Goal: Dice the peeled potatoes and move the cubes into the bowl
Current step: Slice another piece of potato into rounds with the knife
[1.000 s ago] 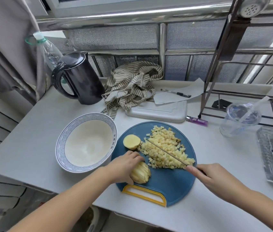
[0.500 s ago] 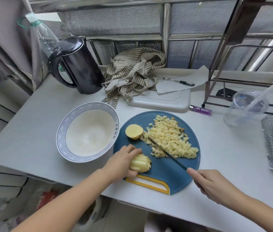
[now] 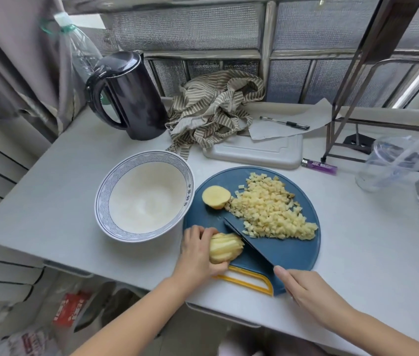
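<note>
A white table [image 3: 49,201] under a window is carrying all the work. At its left a kettle [image 3: 136,98] is standing, and in front of it the bowl [image 3: 101,201] is waiting with no cubes inside. Just right of the bowl, the left hand [image 3: 198,253] is holding a sliced potato [image 3: 225,247] on the near part of the board [image 3: 288,255], with the fingers curled over it. Behind it a half potato [image 3: 216,197] is lying uncut. The knife [image 3: 247,242] is resting close beside the slices. The cubes [image 3: 272,209] are lying in a wide pile on the board's right part. The right hand [image 3: 311,289] is gripping the knife, forefinger straight toward the blade, other fingers closed around the hidden handle. I judge the dicing well advanced. The slices and the half are waiting for cutting, and no moving into the bowl is done yet.
</note>
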`<action>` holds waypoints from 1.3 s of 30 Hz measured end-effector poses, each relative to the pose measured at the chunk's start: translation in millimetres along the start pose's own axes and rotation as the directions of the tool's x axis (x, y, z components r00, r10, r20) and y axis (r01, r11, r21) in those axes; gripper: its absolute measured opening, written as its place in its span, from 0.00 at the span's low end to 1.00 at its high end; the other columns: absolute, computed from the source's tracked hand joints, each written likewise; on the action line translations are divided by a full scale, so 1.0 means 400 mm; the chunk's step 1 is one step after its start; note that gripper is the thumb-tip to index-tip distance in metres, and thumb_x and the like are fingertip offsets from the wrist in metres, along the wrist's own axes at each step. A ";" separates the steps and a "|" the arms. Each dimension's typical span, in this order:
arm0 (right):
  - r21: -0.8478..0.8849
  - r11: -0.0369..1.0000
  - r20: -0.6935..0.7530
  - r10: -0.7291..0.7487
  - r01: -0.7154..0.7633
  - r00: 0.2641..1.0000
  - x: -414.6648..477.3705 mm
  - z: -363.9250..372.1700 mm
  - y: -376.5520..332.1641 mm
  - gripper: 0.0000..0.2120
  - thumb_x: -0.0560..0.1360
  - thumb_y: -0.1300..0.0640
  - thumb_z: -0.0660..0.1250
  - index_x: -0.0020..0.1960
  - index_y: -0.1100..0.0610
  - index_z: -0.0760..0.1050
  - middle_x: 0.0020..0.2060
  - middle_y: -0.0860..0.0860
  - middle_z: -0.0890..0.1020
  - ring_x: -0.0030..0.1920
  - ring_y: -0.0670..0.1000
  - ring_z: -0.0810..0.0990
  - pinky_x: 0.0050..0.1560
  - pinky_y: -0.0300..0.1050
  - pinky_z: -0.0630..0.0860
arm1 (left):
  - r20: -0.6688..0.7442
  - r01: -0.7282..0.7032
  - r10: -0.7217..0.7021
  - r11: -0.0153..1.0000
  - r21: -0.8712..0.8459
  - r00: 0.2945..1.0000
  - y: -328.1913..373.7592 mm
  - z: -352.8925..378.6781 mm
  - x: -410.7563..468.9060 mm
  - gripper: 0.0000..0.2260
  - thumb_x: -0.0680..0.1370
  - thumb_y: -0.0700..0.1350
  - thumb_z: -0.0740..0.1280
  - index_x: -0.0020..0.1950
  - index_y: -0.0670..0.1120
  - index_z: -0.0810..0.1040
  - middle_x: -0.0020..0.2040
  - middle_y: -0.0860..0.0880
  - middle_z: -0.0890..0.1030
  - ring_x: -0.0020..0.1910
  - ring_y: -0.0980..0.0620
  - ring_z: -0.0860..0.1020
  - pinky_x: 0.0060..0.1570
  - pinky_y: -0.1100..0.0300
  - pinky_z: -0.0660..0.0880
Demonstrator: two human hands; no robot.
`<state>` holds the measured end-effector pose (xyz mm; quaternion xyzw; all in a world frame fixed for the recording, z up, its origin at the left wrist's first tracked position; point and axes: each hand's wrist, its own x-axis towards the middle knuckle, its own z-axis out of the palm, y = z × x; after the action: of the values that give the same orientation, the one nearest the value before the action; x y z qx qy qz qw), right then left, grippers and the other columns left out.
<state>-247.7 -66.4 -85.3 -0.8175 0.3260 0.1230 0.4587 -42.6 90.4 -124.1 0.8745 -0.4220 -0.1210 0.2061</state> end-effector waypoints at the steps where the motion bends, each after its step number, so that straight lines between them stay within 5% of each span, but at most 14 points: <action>1: -0.009 1.000 -0.001 -0.003 0.003 1.000 0.004 0.007 -0.003 0.29 0.73 0.31 0.48 0.33 0.56 0.64 0.28 0.50 0.68 0.30 0.45 0.65 0.36 0.44 0.62 | -0.046 -0.017 0.014 0.998 -0.061 0.999 -0.001 0.013 -0.008 0.31 0.63 0.60 0.66 0.64 0.47 0.73 0.53 0.51 0.66 0.56 0.51 0.65 0.58 0.65 0.61; 5: -0.039 0.999 -0.028 -0.008 0.007 1.000 0.015 0.020 -0.018 0.27 0.75 0.33 0.48 0.34 0.56 0.62 0.28 0.49 0.66 0.29 0.45 0.63 0.34 0.43 0.59 | -0.126 -0.042 0.003 0.949 -0.312 0.992 0.024 0.044 -0.023 0.32 0.66 0.54 0.68 0.68 0.46 0.69 0.60 0.51 0.65 0.62 0.58 0.65 0.65 0.75 0.55; 14: 0.063 0.997 -0.036 0.042 -0.039 0.998 0.035 0.028 -0.061 0.27 0.81 0.38 0.52 0.31 0.56 0.63 0.20 0.46 0.68 0.24 0.44 0.66 0.34 0.42 0.63 | -0.164 -0.047 -0.018 0.922 -0.384 0.986 0.041 0.057 -0.011 0.31 0.66 0.53 0.71 0.67 0.49 0.68 0.61 0.53 0.66 0.63 0.57 0.66 0.66 0.66 0.62; 18: 0.129 0.990 -0.018 0.057 -0.054 0.998 0.015 0.006 -0.047 0.28 0.81 0.39 0.52 0.30 0.56 0.63 0.19 0.46 0.67 0.20 0.45 0.65 0.33 0.42 0.65 | -0.191 -0.152 0.098 0.942 -0.299 0.977 0.020 0.045 -0.022 0.30 0.69 0.55 0.73 0.69 0.57 0.67 0.66 0.56 0.67 0.67 0.59 0.64 0.67 0.73 0.55; 23: 0.131 0.990 -0.019 0.059 -0.056 0.998 0.004 0.010 -0.039 0.27 0.80 0.38 0.51 0.31 0.56 0.64 0.20 0.47 0.66 0.20 0.45 0.64 0.31 0.41 0.64 | -0.169 -0.280 0.253 0.946 -0.163 0.953 0.007 0.050 -0.020 0.22 0.76 0.55 0.66 0.70 0.57 0.69 0.68 0.51 0.68 0.67 0.50 0.67 0.68 0.60 0.61; 27: 0.133 0.990 -0.036 0.052 -0.047 0.998 0.002 0.021 -0.040 0.28 0.76 0.33 0.49 0.32 0.57 0.63 0.21 0.47 0.65 0.22 0.45 0.64 0.35 0.46 0.64 | -0.156 -0.291 0.273 0.951 -0.105 0.949 -0.002 0.056 -0.014 0.23 0.76 0.55 0.65 0.70 0.56 0.68 0.65 0.50 0.69 0.64 0.52 0.67 0.65 0.58 0.66; 32: 0.116 0.993 -0.043 0.039 -0.034 0.998 0.014 0.032 -0.044 0.29 0.72 0.30 0.47 0.32 0.56 0.63 0.24 0.47 0.66 0.25 0.45 0.63 0.36 0.46 0.63 | -0.186 -0.167 0.140 0.976 -0.136 0.972 0.018 0.076 -0.002 0.25 0.71 0.55 0.65 0.68 0.52 0.68 0.59 0.48 0.72 0.60 0.53 0.67 0.62 0.58 0.67; 39: 0.145 0.988 -0.033 0.063 -0.058 0.997 0.040 0.014 -0.051 0.27 0.80 0.38 0.52 0.31 0.56 0.65 0.20 0.47 0.69 0.20 0.44 0.67 0.33 0.42 0.66 | -0.255 0.030 -0.083 0.978 -0.208 0.963 0.073 0.097 0.003 0.30 0.69 0.56 0.66 0.70 0.50 0.67 0.63 0.50 0.68 0.63 0.54 0.63 0.65 0.59 0.61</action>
<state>-221.9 -60.7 -82.6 -0.7742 0.3670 0.0978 0.5062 -77.1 63.2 -144.8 0.8690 -0.3514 -0.0525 0.3442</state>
